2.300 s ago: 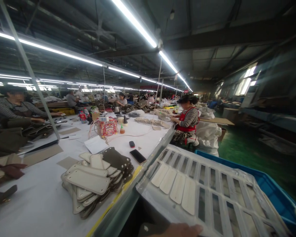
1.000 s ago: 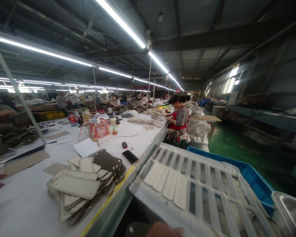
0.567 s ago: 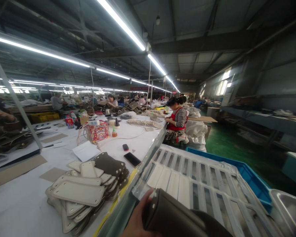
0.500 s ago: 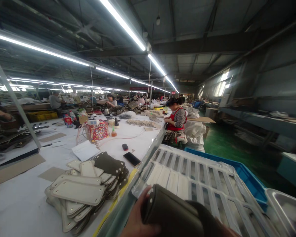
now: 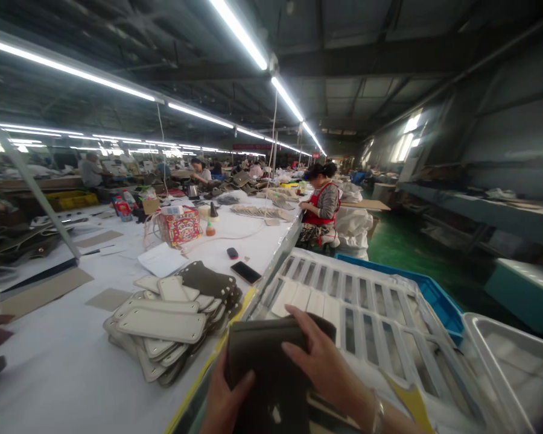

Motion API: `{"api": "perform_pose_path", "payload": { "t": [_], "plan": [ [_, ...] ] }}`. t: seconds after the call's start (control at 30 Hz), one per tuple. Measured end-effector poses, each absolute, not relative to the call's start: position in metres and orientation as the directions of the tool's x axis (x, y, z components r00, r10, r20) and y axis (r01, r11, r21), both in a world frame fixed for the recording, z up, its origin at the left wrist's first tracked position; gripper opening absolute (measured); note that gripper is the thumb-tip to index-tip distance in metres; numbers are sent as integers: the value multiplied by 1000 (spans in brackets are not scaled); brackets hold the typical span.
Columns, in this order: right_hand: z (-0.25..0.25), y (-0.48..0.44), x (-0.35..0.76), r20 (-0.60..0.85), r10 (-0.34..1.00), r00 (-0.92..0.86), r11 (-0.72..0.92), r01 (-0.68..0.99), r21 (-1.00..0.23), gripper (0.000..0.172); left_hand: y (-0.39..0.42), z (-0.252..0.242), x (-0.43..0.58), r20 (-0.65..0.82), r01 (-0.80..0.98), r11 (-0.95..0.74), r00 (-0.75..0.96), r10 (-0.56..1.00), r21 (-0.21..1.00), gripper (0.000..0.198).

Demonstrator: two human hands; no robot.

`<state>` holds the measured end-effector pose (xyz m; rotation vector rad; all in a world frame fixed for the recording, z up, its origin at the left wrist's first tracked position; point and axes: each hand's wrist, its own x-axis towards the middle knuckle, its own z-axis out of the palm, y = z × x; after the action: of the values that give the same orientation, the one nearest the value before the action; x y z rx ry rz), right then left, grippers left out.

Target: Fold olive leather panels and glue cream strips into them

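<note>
Dark olive panel [image 5: 269,343], one, leather-like, upper edge curved over — located low at centre, between both hands, in front of the white slatted rack [image 5: 360,325] and by the table's edge. Left hand [image 5: 228,392]: thumb pressed on the panel's face, remaining fingers at its left side, partly hidden; panel pinched between. Right hand [image 5: 323,364]: thumb and forefinger spread apart, laid over the panel's upper part; other fingers cannot be told. Bracelet [image 5: 379,413], on the right wrist. Pale strips [image 5: 304,295], several, side by side on the rack. Blue crate [image 5: 437,304], behind the rack. Stack of panels [image 5: 160,325], pale and dark, overlapping untidily on the white table [image 5: 72,377]. Phone [image 5: 245,272], dark-screened, lying flat beyond the stack — patterned bag [image 5: 181,226] farther off. Co-worker in red apron [image 5: 321,205], at the table's far side edge.
</note>
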<state>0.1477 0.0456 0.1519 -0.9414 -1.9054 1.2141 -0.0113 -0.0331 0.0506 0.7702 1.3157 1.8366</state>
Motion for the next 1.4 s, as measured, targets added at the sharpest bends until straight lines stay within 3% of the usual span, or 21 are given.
{"api": "perform_pose_path", "payload": {
  "t": [0.07, 0.17, 0.3, 0.43, 0.57, 0.67, 0.8, 0.9, 0.97, 1.07, 1.13, 1.2, 1.23, 1.33, 1.4],
  "plan": [
    [154, 52, 126, 146, 843, -518, 280, 191, -941, 48, -34, 49, -15, 58, -222, -229, -587, 808, 948, 79],
    [151, 81, 93, -74, 918, -390, -21, 138, -990, 37, -20, 47, -20, 21, -275, -237, -611, 792, 932, 73],
    [145, 105, 65, -249, 847, -469, -255, 51, -965, 16, -9, 48, -30, -54, -320, -163, -574, 817, 933, 65],
    [156, 85, 72, -189, 758, -624, -336, -126, -933, 20, -35, 57, -45, 9, -200, -177, -638, 770, 964, 65],
    [169, 57, 114, -119, 661, -741, -407, -221, -886, 27, -60, 70, -52, 194, 33, -216, -587, 786, 976, 65],
    [170, 56, 163, -169, 631, -757, -456, -186, -870, 33, -47, 81, -52, 249, 98, -230, -489, 836, 968, 61],
    [156, 73, 220, -246, 757, -606, -412, -148, -899, 33, 8, 98, -50, 36, -140, -111, -450, 892, 984, 58],
    [129, 72, 237, -306, 778, -548, -303, 99, -948, 31, 37, 112, -47, -9, -173, -78, -452, 892, 982, 58],
    [105, 59, 232, -380, 690, -616, -203, 339, -919, 31, 37, 127, -49, 55, -103, -115, -459, 887, 988, 60],
    [75, 37, 211, -427, 539, -726, -174, 400, -900, 31, 16, 163, -60, 289, 176, -233, -452, 844, 956, 71],
    [64, 33, 202, -397, 451, -799, -185, 351, -918, 31, -7, 197, -68, 505, 453, -337, -323, 801, 825, 79],
    [62, 44, 205, -368, 426, -827, -234, 293, -927, 29, -34, 233, -65, 662, 693, -484, 13, 750, 535, 84],
    [63, 54, 209, -359, 459, -813, -272, 256, -928, 30, -47, 249, -59, 666, 743, -573, 236, 708, 346, 85],
    [74, 88, 223, -328, 657, -678, -344, 117, -932, 34, -81, 274, -23, 406, 635, -759, 737, 541, -141, 65],
    [87, 99, 220, -261, 735, -625, -337, -3, -942, 43, -92, 269, 3, 216, 455, -833, 889, 404, -314, 45]
  ]
}}
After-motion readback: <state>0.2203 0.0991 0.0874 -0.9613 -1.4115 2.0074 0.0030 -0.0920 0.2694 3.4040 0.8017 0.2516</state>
